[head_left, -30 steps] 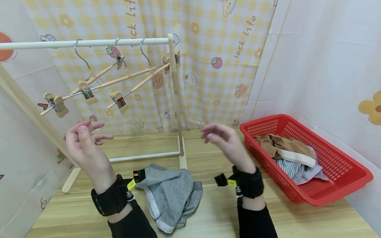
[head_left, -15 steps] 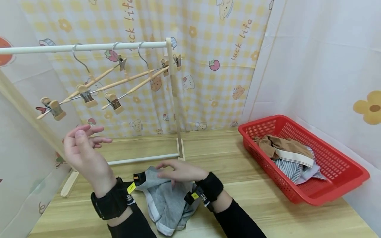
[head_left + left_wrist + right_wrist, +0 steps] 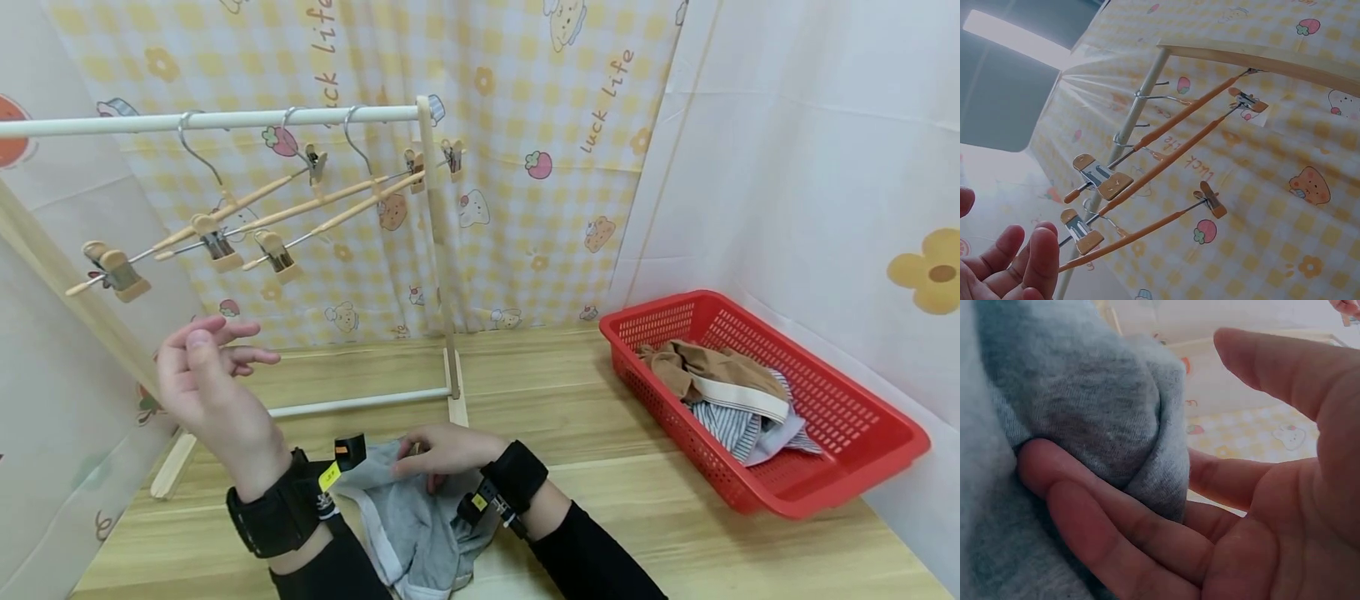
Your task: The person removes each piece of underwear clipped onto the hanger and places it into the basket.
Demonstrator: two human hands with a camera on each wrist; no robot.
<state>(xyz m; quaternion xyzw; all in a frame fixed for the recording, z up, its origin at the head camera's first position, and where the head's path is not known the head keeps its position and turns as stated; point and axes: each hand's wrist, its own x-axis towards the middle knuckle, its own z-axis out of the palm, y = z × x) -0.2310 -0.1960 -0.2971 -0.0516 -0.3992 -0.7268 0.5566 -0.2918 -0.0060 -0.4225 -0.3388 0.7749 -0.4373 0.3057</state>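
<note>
A crumpled grey garment with paler bands (image 3: 420, 517) lies on the table, partly covered by my right hand (image 3: 453, 450). In the right wrist view, fingers (image 3: 1104, 512) of that hand touch its folds, while the thumb (image 3: 1285, 369) stands apart from the cloth. My left hand (image 3: 217, 383) is raised at the left with loosely bent fingers and holds nothing. Just above it hang several clips on three clip hangers, among them the front-left clip (image 3: 118, 273) and a middle clip (image 3: 216, 243).
A white rail (image 3: 247, 121) on a wooden stand (image 3: 438, 250) carries the hangers. At the right, a red basket (image 3: 840, 483) holds a brown garment with a white waistband (image 3: 720, 375) and striped cloth (image 3: 731, 429). A patterned curtain (image 3: 525, 225) closes off the back.
My right hand has come left and down from beside the basket onto the grey garment, which has shifted slightly. The left hand stays nearly still. The hangers have swung a little.
</note>
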